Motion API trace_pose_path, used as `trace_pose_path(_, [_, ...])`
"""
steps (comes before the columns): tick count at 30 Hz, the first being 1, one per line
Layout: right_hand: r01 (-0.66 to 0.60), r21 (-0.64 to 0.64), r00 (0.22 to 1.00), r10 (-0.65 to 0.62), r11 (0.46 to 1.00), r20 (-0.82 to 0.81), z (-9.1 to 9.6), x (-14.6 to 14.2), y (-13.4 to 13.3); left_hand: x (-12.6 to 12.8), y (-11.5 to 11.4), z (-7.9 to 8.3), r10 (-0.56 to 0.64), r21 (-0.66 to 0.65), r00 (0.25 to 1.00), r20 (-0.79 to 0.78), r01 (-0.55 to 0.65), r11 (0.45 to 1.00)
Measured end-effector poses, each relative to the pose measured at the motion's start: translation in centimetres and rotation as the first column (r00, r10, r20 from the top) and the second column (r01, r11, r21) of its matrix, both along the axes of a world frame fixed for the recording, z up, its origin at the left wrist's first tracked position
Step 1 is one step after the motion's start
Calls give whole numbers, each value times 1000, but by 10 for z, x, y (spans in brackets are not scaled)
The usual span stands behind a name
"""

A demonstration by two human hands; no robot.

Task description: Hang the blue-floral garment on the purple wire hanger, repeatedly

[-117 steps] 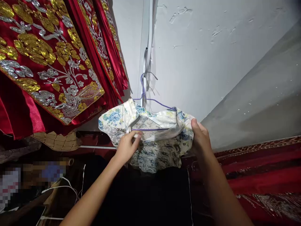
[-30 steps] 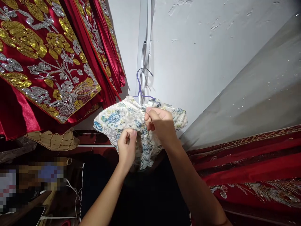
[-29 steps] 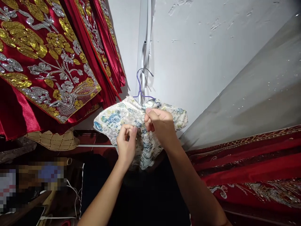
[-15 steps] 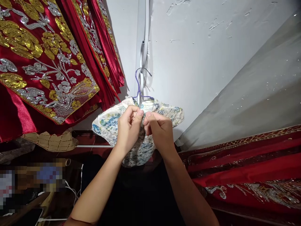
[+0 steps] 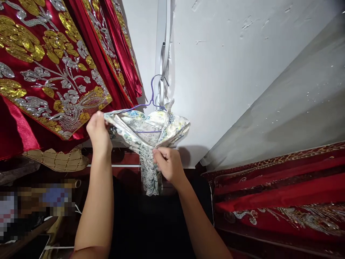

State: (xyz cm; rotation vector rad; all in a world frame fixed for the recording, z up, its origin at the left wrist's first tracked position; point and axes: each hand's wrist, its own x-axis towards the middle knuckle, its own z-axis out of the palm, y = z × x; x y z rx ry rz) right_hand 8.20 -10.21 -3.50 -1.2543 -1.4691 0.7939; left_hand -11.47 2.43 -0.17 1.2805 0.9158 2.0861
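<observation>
Head view: a blue-and-white floral garment [image 5: 148, 158] is fitted on a purple hanger [image 5: 151, 103].
Hanger: hook at the metal bracket [image 5: 166, 36], in front of the white wall [image 5: 210, 79]; lower bar visible through the garment's spread neckline.
Garment position: over the hanger's arms, lower portion bunched and hanging below the bar.
Left hand [image 5: 99, 133]: left of the hanger; fingers closed, gripping the garment's edge at its left end.
Right hand [image 5: 171, 162]: below the hanger's bar; fingers pinching the garment at the base of the neckline.
Left of hanger: red costume [image 5: 64, 79] with gold and silver sequins.
Right of hanger: grey glittering fabric [image 5: 291, 111]; beneath it, red fabric [image 5: 283, 180] with beaded ornament.
</observation>
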Motion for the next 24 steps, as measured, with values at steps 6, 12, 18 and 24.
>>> trace_pose_path(6, [-136,-92,977,118,986,-178,-16,-21,-21,-8,-4,-70,-127,-319,940,315,231,919])
trace_pose_path(12, [17,-146,957,-58,989,-283,-31,12,-44,8,-25,-88,-71,-179,997,42,78,981])
trace_pose_path(18, [-45,-115,959,11,992,-282,-24,22,-25,-5,9,-57,-123,-18,979,-161,121,992])
trace_pose_path(24, [-127,-127,959,89,984,-268,-36,-18,7,-7,9,-86,-80,-252,668,740,386,888])
